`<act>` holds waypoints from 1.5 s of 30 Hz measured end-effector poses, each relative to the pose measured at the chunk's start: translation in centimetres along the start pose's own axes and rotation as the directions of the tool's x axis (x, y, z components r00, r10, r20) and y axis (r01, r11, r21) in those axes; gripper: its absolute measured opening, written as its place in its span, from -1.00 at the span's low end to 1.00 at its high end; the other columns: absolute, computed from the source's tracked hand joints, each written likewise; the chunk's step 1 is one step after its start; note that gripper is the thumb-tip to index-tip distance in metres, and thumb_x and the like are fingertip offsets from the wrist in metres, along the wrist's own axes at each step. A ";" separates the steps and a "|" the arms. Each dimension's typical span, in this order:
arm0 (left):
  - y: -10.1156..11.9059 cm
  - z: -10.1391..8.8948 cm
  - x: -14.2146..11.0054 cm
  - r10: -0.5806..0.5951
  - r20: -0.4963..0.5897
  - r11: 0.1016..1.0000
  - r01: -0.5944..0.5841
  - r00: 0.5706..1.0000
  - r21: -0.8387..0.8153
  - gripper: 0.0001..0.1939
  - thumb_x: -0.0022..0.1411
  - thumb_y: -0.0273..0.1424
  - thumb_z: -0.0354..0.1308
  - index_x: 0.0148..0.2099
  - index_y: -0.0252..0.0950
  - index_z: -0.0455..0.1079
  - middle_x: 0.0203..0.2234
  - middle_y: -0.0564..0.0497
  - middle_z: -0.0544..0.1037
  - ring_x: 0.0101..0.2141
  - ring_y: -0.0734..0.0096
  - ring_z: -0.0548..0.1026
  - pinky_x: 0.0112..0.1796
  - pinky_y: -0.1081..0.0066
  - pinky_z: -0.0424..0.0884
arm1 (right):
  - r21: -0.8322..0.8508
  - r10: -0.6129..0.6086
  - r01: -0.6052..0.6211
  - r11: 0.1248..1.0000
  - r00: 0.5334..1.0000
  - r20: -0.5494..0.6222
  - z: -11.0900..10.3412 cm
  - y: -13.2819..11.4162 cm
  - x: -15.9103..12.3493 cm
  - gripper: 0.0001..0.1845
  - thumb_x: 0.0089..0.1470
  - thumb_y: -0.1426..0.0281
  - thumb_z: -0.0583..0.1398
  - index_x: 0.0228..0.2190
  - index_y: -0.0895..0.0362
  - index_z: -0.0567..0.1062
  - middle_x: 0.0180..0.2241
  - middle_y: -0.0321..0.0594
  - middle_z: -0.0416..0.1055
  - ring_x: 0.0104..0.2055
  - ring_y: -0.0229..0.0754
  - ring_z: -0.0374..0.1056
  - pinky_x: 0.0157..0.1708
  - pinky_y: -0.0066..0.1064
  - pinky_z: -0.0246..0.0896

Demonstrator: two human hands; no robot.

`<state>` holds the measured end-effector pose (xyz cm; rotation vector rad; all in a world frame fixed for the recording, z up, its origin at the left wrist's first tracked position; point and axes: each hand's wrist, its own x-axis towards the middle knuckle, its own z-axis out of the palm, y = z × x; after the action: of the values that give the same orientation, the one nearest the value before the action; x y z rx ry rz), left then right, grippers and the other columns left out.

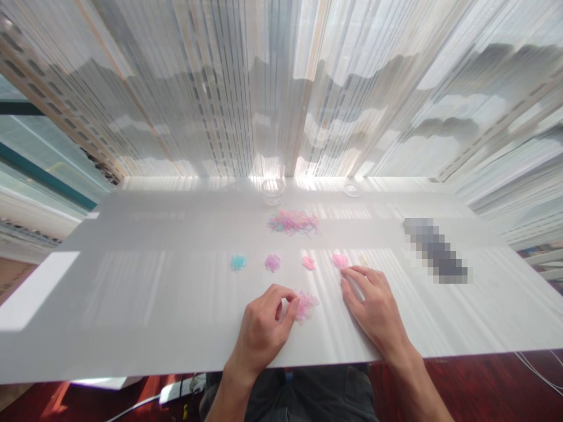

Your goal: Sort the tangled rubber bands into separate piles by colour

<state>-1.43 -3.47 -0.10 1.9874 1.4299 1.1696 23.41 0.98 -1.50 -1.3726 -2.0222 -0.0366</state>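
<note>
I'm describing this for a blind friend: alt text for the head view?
The left hand is at a pile of pink strands on a white table, the right hand by a small pink clump in a row of colored clumps. A mixed-color heap lies beyond.

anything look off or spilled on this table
The one clear oddity is the pixelated patch on the right of the white table; what it covers can't be identified. The large multicoloured pile looks straggly at its near edge, but nothing seems plainly spilled or damaged.
</note>
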 end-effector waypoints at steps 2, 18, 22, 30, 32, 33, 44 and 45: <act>-0.1 0.1 0.0 0.003 -0.009 1.000 -0.003 1.000 -0.005 -0.89 0.46 -0.42 0.11 -0.19 -0.25 0.41 -0.39 0.06 0.53 -0.52 0.51 0.35 -0.42 0.48 0.36 | 0.024 -0.002 0.002 1.000 1.000 -0.024 -0.2 -0.4 -0.2 -0.79 0.34 0.38 0.17 -0.05 0.11 0.56 -0.13 -0.05 0.53 -0.08 0.06 0.43 -0.05 -0.04 0.43; -0.2 0.1 -0.1 0.048 0.000 0.998 -0.048 0.999 -0.046 -0.94 0.47 -0.42 0.14 -0.13 -0.24 0.42 -0.34 0.06 0.57 -0.51 0.51 0.37 -0.43 0.49 0.37 | 0.507 -0.162 0.074 0.858 0.978 0.131 -0.4 -6.0 1.0 -0.84 0.30 0.49 0.24 -0.09 0.09 0.51 -0.24 -0.17 0.51 -0.21 -0.14 0.46 -0.24 -0.34 0.43; -0.2 0.2 -0.1 0.054 -0.004 0.998 -0.055 0.999 -0.041 -0.94 0.47 -0.42 0.14 -0.13 -0.24 0.42 -0.35 0.07 0.56 -0.51 0.51 0.36 -0.43 0.49 0.36 | 0.498 -0.161 0.075 0.864 0.978 0.132 -0.5 -6.1 0.8 -0.88 0.31 0.50 0.23 -0.15 0.07 0.52 -0.30 -0.22 0.50 -0.26 -0.17 0.45 -0.27 -0.37 0.40; -0.2 0.2 -0.2 0.037 -0.020 0.999 -0.038 0.999 -0.028 -0.95 0.47 -0.42 0.14 -0.11 -0.23 0.43 -0.33 0.05 0.57 -0.51 0.51 0.37 -0.41 0.49 0.38 | 0.404 -0.038 0.015 0.914 0.998 0.047 -0.3 -5.5 1.7 -0.92 0.29 0.46 0.22 -0.29 0.08 0.53 -0.38 -0.26 0.51 -0.34 -0.20 0.43 -0.34 -0.39 0.35; -0.2 0.2 -0.2 0.027 -0.038 0.999 -0.027 0.999 -0.019 -0.94 0.47 -0.42 0.13 -0.12 -0.24 0.42 -0.33 0.05 0.57 -0.51 0.51 0.38 -0.41 0.49 0.38 | 0.329 0.086 -0.079 0.941 0.996 -0.007 0.2 -5.1 2.1 -0.89 0.28 0.40 0.22 -0.33 0.09 0.54 -0.41 -0.27 0.52 -0.39 -0.21 0.42 -0.40 -0.39 0.31; -0.2 0.2 -0.2 0.022 -0.041 1.000 -0.022 0.999 -0.013 -0.94 0.47 -0.42 0.12 -0.12 -0.24 0.42 -0.33 0.05 0.57 -0.51 0.51 0.37 -0.42 0.49 0.38 | 0.295 0.149 -0.135 0.946 0.988 -0.026 0.5 -4.9 2.4 -0.86 0.27 0.37 0.22 -0.35 0.09 0.55 -0.43 -0.27 0.53 -0.42 -0.21 0.42 -0.41 -0.38 0.30; 0.0 0.1 -0.2 -0.012 -0.013 1.000 0.012 1.000 0.009 -0.92 0.48 -0.39 0.11 -0.12 -0.23 0.42 -0.32 0.03 0.56 -0.52 0.50 0.34 -0.42 0.47 0.36 | 0.169 0.293 -0.275 0.946 0.952 -0.087 1.8 -3.6 2.0 -0.73 0.30 0.26 0.17 -0.36 0.10 0.59 -0.40 -0.21 0.58 -0.43 -0.16 0.43 -0.35 -0.30 0.33; 0.1 0.1 -0.2 -0.012 -0.013 1.000 0.012 1.000 0.012 -0.91 0.47 -0.39 0.11 -0.12 -0.23 0.43 -0.33 0.03 0.56 -0.52 0.50 0.34 -0.42 0.47 0.36 | 0.157 0.279 -0.262 0.952 0.955 -0.100 1.6 -3.4 1.9 -0.75 0.30 0.27 0.17 -0.35 0.10 0.59 -0.40 -0.21 0.57 -0.43 -0.15 0.43 -0.35 -0.30 0.33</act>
<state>-1.35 -3.66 -0.17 1.9805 1.4564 1.1729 19.37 1.68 -0.54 -1.5061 -1.6885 0.1413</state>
